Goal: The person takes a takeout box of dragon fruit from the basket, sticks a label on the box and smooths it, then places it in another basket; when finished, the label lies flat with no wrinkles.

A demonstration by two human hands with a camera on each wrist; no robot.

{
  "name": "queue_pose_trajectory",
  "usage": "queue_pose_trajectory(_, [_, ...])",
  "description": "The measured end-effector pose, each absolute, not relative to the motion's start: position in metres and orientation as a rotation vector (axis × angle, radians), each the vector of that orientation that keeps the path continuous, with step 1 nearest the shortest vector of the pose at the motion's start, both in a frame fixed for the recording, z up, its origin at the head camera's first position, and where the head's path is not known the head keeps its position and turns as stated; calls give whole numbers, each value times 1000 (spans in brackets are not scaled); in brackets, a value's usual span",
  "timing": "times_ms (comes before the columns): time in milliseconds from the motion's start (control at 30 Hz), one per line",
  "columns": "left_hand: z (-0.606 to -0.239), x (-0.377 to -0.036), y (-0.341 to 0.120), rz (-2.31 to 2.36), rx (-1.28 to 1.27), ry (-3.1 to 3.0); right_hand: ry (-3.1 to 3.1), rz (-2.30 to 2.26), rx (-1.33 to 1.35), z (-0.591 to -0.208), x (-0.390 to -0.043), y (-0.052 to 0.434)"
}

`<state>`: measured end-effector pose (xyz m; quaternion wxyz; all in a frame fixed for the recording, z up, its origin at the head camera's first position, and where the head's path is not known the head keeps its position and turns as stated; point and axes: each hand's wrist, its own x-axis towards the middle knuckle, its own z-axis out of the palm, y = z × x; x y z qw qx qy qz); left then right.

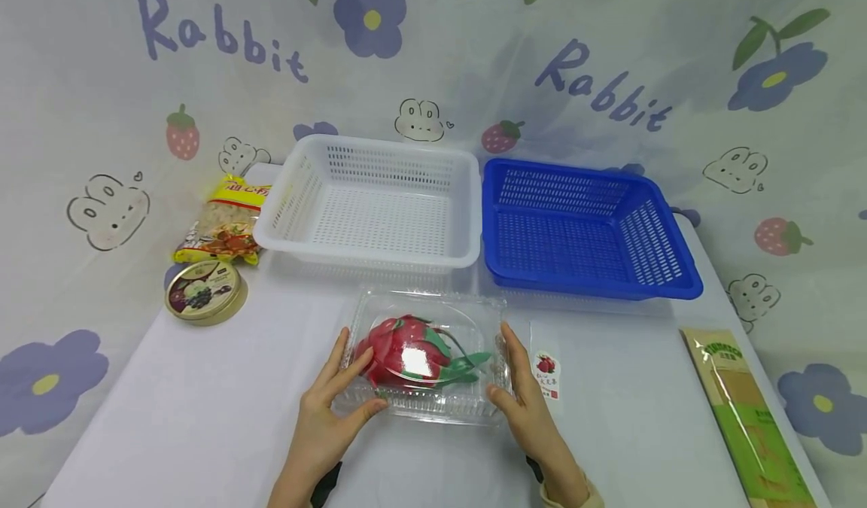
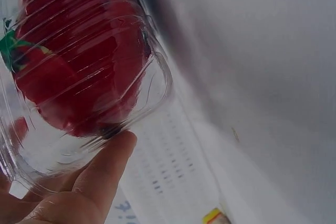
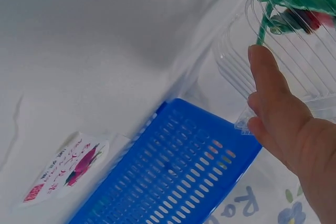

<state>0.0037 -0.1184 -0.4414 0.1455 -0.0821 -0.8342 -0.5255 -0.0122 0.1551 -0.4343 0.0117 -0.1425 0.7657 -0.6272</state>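
Note:
A clear plastic clamshell box (image 1: 474, 320) lies in front of me with its lid down. Inside it is a red dragon fruit (image 1: 393, 350) with green leaf tips, and it looks artificial. My left hand (image 1: 328, 406) holds the box at its left end, thumb at the near left corner and fingers along the side. At the opposite end my right hand (image 1: 528, 410) grips the right side between thumb and fingers. Each wrist view shows fingers against the ribbed plastic wall. Just right of the box is a sticker label (image 1: 546, 372) with a dragon fruit picture.
Behind the box stand a white basket (image 1: 372, 257) and a blue basket (image 1: 589, 288), side by side. On the left are a yellow food bag (image 1: 226, 218) and a round tin (image 1: 203, 291). A long green-and-tan packet (image 1: 748, 418) lies along the right edge of the white table (image 1: 223, 433).

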Motion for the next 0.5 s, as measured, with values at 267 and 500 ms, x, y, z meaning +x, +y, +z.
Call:
queue_pose_trajectory(267, [-440,7,-115,-1481,-195,-2492,2409,-1938,-424,-442,-14,157])
queue_pose_trajectory(500, [-442,9,-115,-1404,-201,-2618,2468,-1799,-388,-446,-17,161])
